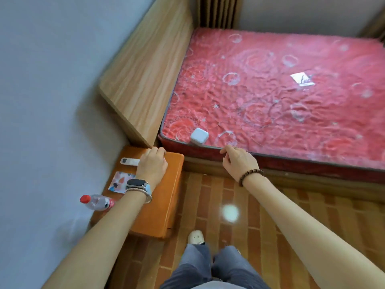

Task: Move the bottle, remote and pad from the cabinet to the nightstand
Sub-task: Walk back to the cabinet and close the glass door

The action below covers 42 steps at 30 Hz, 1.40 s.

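Head view: bottle, remote and pad all sit on the nightstand.

The red-capped clear bottle (98, 202) appears to stand at the near left corner, with the patterned pad (119, 181) flat beyond it and the white remote (129, 161) farther back (all kept to the wall side, probably to leave the orange nightstand (158, 205) free). The left hand (153, 166) covers the remote's right end with its fingers curled; I cannot tell whether it grips it. The right hand (239, 161) hangs loosely curled, holding nothing, by the red mattress (270, 90) edge.
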Motion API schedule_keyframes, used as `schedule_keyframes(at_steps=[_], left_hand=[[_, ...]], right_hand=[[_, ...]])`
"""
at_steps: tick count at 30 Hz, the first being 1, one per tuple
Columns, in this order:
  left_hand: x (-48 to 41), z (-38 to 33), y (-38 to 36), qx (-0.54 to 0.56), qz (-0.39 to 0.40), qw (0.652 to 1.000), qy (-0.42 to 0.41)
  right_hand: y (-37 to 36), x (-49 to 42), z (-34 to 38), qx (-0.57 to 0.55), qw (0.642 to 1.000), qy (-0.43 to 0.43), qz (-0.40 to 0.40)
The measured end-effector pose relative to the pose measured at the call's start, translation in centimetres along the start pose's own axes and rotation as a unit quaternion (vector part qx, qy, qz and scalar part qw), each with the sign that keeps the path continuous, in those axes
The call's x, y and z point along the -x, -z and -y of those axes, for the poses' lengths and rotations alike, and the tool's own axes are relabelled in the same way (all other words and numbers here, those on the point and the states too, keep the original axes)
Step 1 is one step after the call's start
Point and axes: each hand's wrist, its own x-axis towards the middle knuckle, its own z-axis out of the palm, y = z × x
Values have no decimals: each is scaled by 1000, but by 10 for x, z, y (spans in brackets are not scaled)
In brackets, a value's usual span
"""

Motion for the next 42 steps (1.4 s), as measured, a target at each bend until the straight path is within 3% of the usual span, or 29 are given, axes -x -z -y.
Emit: schedule_keyframes(at_steps=[9,16,24,31,34,42], left_hand=[[-12,-179,-37,17,45,964,-261],[69,-286,-58,33,81,925,-370],[187,-403,-66,47,101,857,-503],[299,-506,-66,59,128,740,-658],[343,-543,-68,71,130,674,-724],[430,-634,-77,103,164,529,-826]], right_hand=[[24,161,-122,-44,966,-245,-77],[26,299,-166,-51,925,-354,-125],[30,481,-188,-58,860,-472,-186],[15,625,-180,-69,748,-618,-232],[10,670,-174,-76,697,-665,-258],[8,749,-158,-84,536,-779,-314]])
